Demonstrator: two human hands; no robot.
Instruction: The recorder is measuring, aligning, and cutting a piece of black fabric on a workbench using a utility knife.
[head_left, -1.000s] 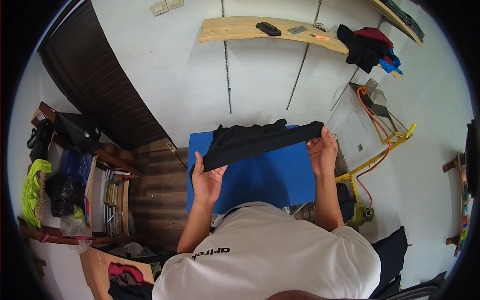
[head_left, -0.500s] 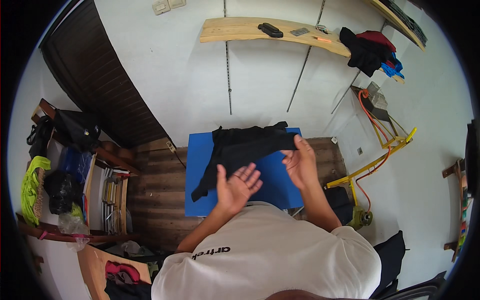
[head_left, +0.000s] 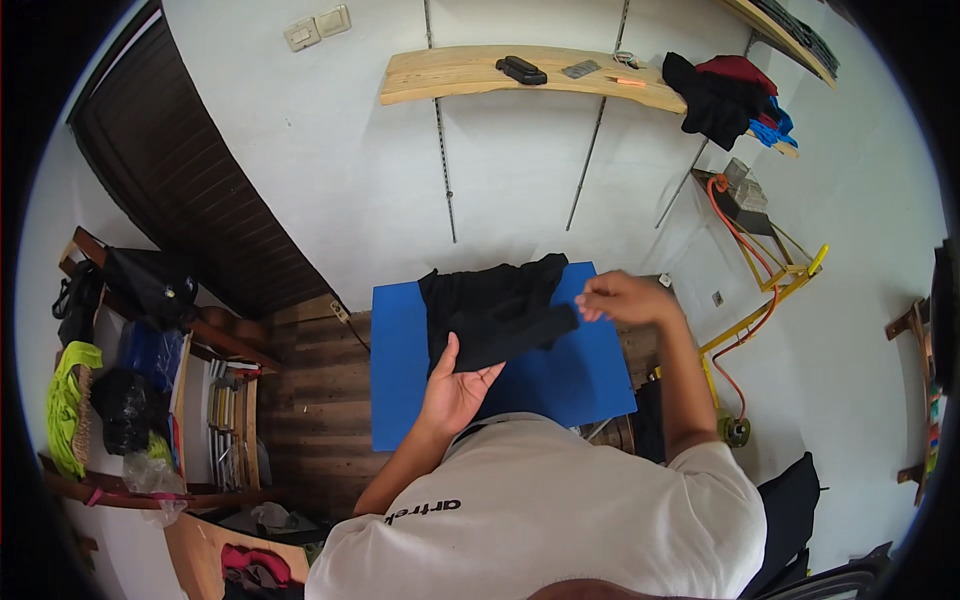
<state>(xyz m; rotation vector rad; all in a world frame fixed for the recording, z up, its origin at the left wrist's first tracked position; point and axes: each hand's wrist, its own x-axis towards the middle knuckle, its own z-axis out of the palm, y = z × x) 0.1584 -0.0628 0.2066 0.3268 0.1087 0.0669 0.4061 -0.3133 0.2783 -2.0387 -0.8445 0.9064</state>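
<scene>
A black garment [head_left: 490, 310] lies partly folded over the far half of a blue tabletop [head_left: 400, 400]. At its near edge is my left hand [head_left: 458, 398], palm up, with the thumb over the cloth and the fingers at its underside. A narrow sleeve-like flap of the garment stretches right, its end smeared by motion. Just right of that end is my right hand [head_left: 630, 300], fingers curled together, with no cloth visible in them.
A wooden wall shelf [head_left: 440, 80] above carries a black object [head_left: 521, 71] and a heap of dark clothes [head_left: 715, 100]. Left stands a rack [head_left: 225, 340] with bags and cloth. On the right, a yellow metal frame [head_left: 760, 310] with an orange hose [head_left: 745, 235] juts from the wall.
The garment's flap has dropped lower and folded inward. My right hand has moved up and right, its fingers curling. My left hand has closed at the garment's near edge.
</scene>
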